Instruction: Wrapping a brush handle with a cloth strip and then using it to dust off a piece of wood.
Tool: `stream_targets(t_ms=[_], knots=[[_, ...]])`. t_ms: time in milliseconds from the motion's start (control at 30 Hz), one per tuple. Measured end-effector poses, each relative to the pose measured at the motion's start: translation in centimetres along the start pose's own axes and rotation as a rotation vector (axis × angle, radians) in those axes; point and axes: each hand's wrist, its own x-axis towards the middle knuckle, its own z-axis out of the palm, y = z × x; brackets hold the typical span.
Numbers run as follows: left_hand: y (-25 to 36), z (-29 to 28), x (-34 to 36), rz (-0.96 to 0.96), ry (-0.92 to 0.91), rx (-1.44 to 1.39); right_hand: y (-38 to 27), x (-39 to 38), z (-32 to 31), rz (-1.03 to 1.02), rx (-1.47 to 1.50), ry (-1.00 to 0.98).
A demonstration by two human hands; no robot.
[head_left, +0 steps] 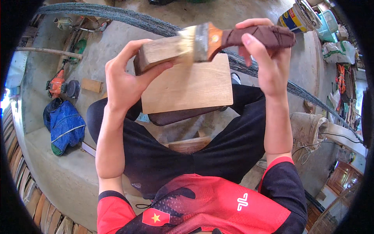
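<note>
My left hand [126, 80] is closed around a brown wooden block [157, 53], thumb below and fingers behind it. In my right hand [270, 68] is a paintbrush [214, 41], gripped by its handle, which is wrapped in dark brown cloth. The brush points left, and its pale, motion-blurred bristles lie against the right end of the block. Beneath both hands, a light wooden board [191, 87] rests over a dark, rounded-edge surface [171, 118] between my legs.
A thick grey woven band [117, 15] stretches across behind my hands. On the left are an orange motor tool [57, 84], a blue cloth bundle [67, 126] and a small wood piece [92, 85]. A bucket [294, 20] and a white sack [339, 52] stand at the far right.
</note>
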Motion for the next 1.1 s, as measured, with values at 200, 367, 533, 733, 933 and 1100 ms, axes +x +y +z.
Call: stream_targets(t_ms=[200, 367, 533, 733, 933, 1100], knots=[[-0.5, -0.4, -0.1, 0.008, -0.010, 0.016, 1.8, 1.2, -2.3, -0.176, -0.567, 0.163], [-0.5, -0.6, -0.2, 0.044, -0.020, 0.027, -0.5, -0.2, 0.5, -0.413, -0.418, -0.155], [-0.8, -0.5, -0.3, 0.077, -0.046, 0.001, -3.4, -2.0, 2.6, -0.513, -0.316, -0.389], [-0.6, -0.2, -0.5, -0.004, -0.054, -0.062, -4.3, -2.2, 2.7, -0.454, -0.302, -0.428], [-1.2, -1.1, -0.3, 0.058, -0.087, -0.024, -1.9, -0.2, -0.7, 0.181, -0.211, -0.103], [-1.2, -1.0, -0.3, 0.013, -0.071, 0.016, 0.9, 0.6, -2.7, -0.103, -0.703, 0.091]])
